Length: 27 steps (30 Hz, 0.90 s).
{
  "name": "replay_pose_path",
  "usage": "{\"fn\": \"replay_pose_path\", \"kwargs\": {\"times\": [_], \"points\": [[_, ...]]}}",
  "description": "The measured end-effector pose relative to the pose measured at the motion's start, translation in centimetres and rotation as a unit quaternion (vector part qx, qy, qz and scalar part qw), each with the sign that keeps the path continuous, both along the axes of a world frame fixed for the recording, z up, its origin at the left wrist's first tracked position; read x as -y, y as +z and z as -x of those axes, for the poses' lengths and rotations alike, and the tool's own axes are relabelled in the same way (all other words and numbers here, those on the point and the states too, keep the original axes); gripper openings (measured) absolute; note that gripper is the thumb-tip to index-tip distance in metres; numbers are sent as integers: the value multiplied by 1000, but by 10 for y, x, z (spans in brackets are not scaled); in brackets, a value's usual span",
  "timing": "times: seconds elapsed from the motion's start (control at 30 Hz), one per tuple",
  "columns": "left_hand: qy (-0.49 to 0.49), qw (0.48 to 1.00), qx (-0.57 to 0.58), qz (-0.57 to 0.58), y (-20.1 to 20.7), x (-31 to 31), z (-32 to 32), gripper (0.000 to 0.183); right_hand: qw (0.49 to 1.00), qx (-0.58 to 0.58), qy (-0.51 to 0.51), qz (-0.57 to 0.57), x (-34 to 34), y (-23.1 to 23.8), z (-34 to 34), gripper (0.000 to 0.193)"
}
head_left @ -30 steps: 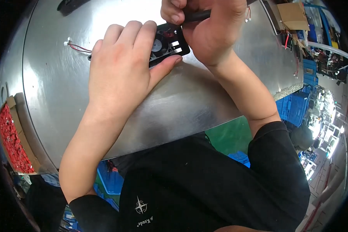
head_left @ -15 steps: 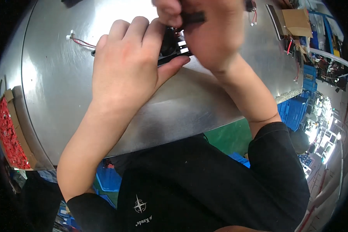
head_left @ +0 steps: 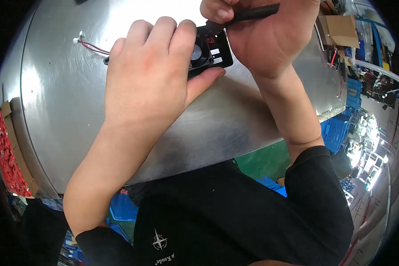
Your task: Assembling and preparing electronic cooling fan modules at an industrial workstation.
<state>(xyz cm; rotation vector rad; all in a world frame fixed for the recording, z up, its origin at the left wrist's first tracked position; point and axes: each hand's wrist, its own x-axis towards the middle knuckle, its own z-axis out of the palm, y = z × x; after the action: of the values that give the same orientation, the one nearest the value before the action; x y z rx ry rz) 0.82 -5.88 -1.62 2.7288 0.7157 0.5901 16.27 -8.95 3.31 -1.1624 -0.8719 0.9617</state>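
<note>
My left hand (head_left: 148, 75) lies over a black plastic housing (head_left: 227, 54) on the metal table, its fingers curled over the far side and the thumb pressed along the near edge. Inside the housing show a small black fan (head_left: 199, 53) and, to the right of it, white and red parts. A red and black wire pair (head_left: 93, 48) with a white plug sticks out left of this hand. My right hand (head_left: 270, 42) grips a black rod-shaped tool (head_left: 257, 12). The tool's left end is at the housing's far edge; whether it touches cannot be made out.
The steel tabletop (head_left: 208, 128) curves toward me at its front edge. A box of red parts (head_left: 9, 159) stands beyond the left edge. At the right lie a cardboard box (head_left: 342, 31) and assorted items; blue crates (head_left: 337, 131) are below the table edge.
My right hand has moved to the right with the tool, uncovering the housing's right end and more of the fan. My left hand and the housing have shifted slightly right.
</note>
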Motion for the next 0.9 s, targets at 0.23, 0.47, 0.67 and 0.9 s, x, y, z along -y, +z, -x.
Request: {"fn": "replay_pose_path", "kwargs": {"times": [0.23, 0.47, 0.67, 0.9], "points": [[-5, 1000, -14, 24, 1, -2, 2, 60, 999, 15, -35, 7, 9, 6, 17, 75], [0, 1000, -9, 7, 1, 0, 4, 60, 998, -13, -58, -22, 18, 10, 23, 66], [22, 999, -18, 14, 0, 3, 2, 63, 996, -31, -67, -44, 17, 8, 25, 60], [44, 999, 2, -24, -1, 4, 6, 66, 992, 100, -43, -64, 7, -4, 17, 63]]}}
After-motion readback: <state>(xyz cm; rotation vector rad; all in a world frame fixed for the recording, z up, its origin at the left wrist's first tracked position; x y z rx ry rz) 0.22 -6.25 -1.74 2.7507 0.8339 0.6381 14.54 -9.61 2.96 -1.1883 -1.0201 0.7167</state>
